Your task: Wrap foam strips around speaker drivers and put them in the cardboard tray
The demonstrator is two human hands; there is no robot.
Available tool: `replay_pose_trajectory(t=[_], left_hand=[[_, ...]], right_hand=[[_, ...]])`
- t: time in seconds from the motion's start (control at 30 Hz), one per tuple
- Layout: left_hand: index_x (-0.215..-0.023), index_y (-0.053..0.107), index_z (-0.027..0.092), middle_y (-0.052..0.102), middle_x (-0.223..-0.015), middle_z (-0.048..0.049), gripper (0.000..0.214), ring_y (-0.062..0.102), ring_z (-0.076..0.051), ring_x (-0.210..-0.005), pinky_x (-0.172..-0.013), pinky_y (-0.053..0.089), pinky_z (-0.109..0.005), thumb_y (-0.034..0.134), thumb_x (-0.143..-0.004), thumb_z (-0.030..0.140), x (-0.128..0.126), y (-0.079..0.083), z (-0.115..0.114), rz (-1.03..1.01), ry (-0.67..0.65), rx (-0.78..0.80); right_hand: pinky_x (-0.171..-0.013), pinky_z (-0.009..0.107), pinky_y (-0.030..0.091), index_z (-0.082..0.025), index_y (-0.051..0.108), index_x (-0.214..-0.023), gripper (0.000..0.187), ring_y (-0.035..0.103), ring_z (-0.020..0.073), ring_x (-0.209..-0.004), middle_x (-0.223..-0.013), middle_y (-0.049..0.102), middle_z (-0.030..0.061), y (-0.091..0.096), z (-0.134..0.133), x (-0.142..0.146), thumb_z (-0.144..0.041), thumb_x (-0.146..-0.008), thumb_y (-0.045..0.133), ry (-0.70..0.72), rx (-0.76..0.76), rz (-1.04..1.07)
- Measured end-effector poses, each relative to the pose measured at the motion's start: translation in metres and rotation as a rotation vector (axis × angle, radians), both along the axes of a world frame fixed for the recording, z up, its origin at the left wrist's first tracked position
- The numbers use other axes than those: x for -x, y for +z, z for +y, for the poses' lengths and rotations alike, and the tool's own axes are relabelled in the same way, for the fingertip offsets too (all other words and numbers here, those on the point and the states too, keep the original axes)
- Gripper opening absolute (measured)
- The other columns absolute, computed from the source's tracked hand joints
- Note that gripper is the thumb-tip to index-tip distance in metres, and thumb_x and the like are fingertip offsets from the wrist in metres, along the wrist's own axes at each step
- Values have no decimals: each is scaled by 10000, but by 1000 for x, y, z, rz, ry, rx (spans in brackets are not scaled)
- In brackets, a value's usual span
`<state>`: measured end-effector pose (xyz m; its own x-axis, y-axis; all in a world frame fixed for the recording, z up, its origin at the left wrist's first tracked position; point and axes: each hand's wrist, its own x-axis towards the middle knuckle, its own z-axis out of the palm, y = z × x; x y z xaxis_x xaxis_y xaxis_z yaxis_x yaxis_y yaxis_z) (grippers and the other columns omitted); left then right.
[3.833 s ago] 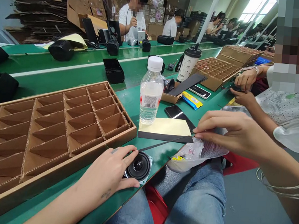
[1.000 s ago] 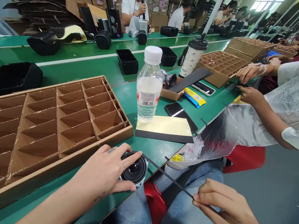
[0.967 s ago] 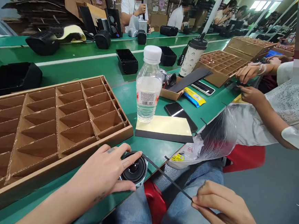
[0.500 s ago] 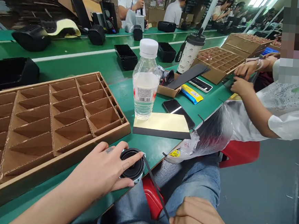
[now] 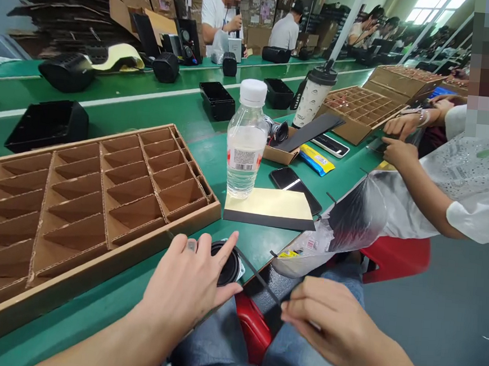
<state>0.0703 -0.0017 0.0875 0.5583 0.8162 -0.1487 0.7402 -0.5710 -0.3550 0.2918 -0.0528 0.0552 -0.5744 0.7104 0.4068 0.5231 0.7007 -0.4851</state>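
Observation:
My left hand [image 5: 189, 274] grips a round black speaker driver [image 5: 231, 269] at the table's near edge. Its index finger stretches along the driver's rim, the thumb lies at the near side, and the palm hides the driver's left part. A thin black foam strip [image 5: 259, 275] runs from the rim towards my body. My right hand [image 5: 329, 322], over my lap, pinches the strip's other end between thumb and fingers. Beyond the driver, a sheet of yellow backing paper with a black edge [image 5: 272, 208] lies on the table, with a water bottle [image 5: 244, 155] standing on its left end.
A cardboard tray with dividers [image 5: 96, 233] fills the left side. Behind the bottle are a phone [image 5: 291, 182], a yellow-blue packet [image 5: 316, 160] and a patterned cup [image 5: 312, 101]. Black speaker housings [image 5: 48, 125] stand on the green line. A co-worker's hands [image 5: 402, 142] are at right.
My right hand has moved up, bringing its strip end closer to the table. My left index finger has straightened and lifted somewhat. The camera view has shifted slightly left.

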Motion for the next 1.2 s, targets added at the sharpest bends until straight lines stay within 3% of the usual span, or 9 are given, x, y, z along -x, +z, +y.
replay_pose_trajectory(t=[0.07, 0.13, 0.23, 0.3, 0.37, 0.5, 0.67, 0.93, 1.2], left_hand=[[-1358, 299, 152, 577, -771, -115, 844, 573, -265, -664, -632, 384, -373, 382, -733, 713, 3, 5, 8, -31, 35, 77], [-1355, 302, 148, 588, -951, -132, 833, 588, -272, -788, -683, 422, -375, 390, -741, 703, 14, 9, 17, -161, 42, 207], [-1363, 248, 204, 410, -1327, -96, 692, 469, -230, -1135, -896, 402, -327, 504, -807, 526, 36, 11, 29, -404, -21, 443], [-1364, 223, 236, 301, -1417, -54, 664, 328, -191, -1264, -1003, 323, -309, 560, -815, 399, 48, 10, 34, -454, -80, 566], [-1354, 245, 259, 308, -1418, -27, 611, 289, -167, -1289, -1036, 289, -315, 556, -832, 318, 54, 8, 37, -456, -118, 620], [-1317, 328, 284, 373, -1381, -20, 552, 348, -179, -1256, -1026, 314, -328, 556, -824, 380, 56, -2, 37, -506, -155, 562], [-1261, 415, 252, 462, -1305, -47, 577, 485, -215, -1116, -924, 393, -333, 545, -771, 525, 57, -12, 29, -481, -160, 405], [-1233, 462, 218, 507, -1252, -49, 615, 553, -195, -949, -818, 415, -308, 594, -725, 539, 54, -12, 22, -403, -160, 307], [-1242, 462, 203, 525, -1229, -75, 629, 561, -221, -969, -798, 427, -329, 610, -725, 530, 49, -9, 26, -317, -204, 300]], right_hand=[[-538, 236, 370, -155, 556, -827, 98, 496, 119, -614, -706, 584, 24, 3, 11, -4, -130, -886, 482, -12, 8, 38], [-554, 232, 396, -157, 561, -848, 66, 511, 121, -637, -724, 589, 26, 6, 21, -7, -126, -874, 509, -25, 5, 72], [-567, 230, 425, -158, 572, -847, 62, 531, 124, -659, -731, 587, 32, 13, 32, -9, -118, -862, 527, -32, -13, 118], [-572, 230, 439, -158, 577, -835, 66, 538, 126, -660, -728, 583, 35, 17, 37, -11, -115, -857, 533, -34, -19, 142], [-571, 229, 449, -157, 582, -838, 66, 544, 127, -659, -731, 580, 39, 21, 43, -12, -114, -855, 535, -39, -14, 162], [-552, 218, 444, -160, 596, -841, 60, 548, 119, -648, -735, 579, 38, 19, 53, -17, -119, -847, 554, -51, 18, 179], [-557, 222, 438, -158, 622, -803, 60, 550, 115, -638, -719, 587, 31, 5, 62, -21, -166, -844, 580, -31, 106, 205], [-580, 237, 457, -160, 632, -783, 61, 561, 124, -649, -714, 597, 30, -10, 65, -21, -177, -833, 601, 6, 198, 243], [-595, 224, 464, -147, 625, -794, 57, 567, 122, -677, -718, 606, 33, -13, 46, -17, -124, -833, 591, 55, 182, 247]])
